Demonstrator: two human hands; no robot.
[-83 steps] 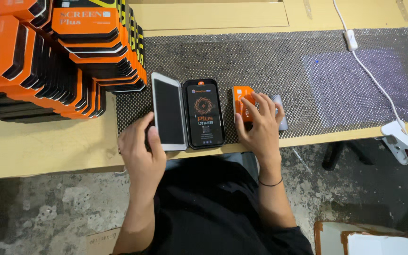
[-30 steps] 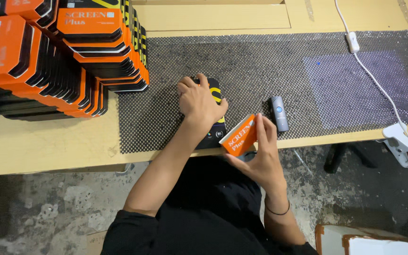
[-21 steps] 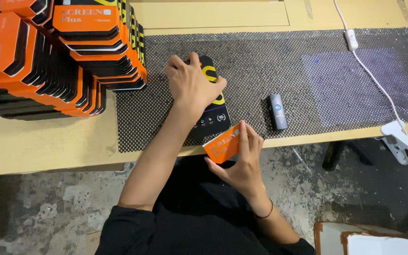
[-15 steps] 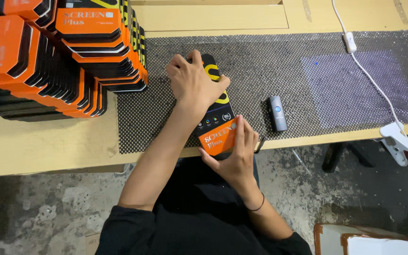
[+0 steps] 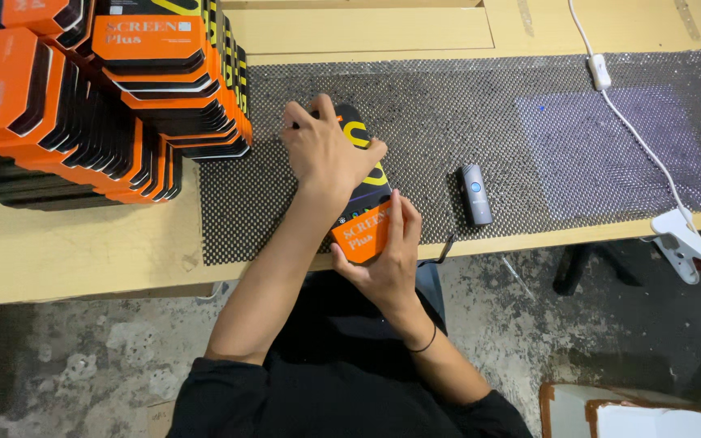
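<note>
Since the earlier frame the orange sleeve (image 5: 364, 235) has slid further onto the black package (image 5: 363, 174); the right hand (image 5: 387, 264) has its grip closed on the sleeve, the left hand (image 5: 326, 154) presses flat on the package just above. Both lie on the dark mesh mat (image 5: 448, 105) over the wooden counter (image 5: 83, 251); orange box stacks (image 5: 107, 89) stand well left, a small grey device (image 5: 475, 193) near right.

Pale wooden table (image 5: 83, 251), mostly covered by a black mesh mat (image 5: 440, 105). On the mat: black-and-orange flat package (image 5: 363, 207), small grey handheld device (image 5: 475, 193), white cable (image 5: 634, 134). At left, stacked orange-and-black packages (image 5: 99, 97). White clamp (image 5: 687, 243) on the table's near edge.
</note>
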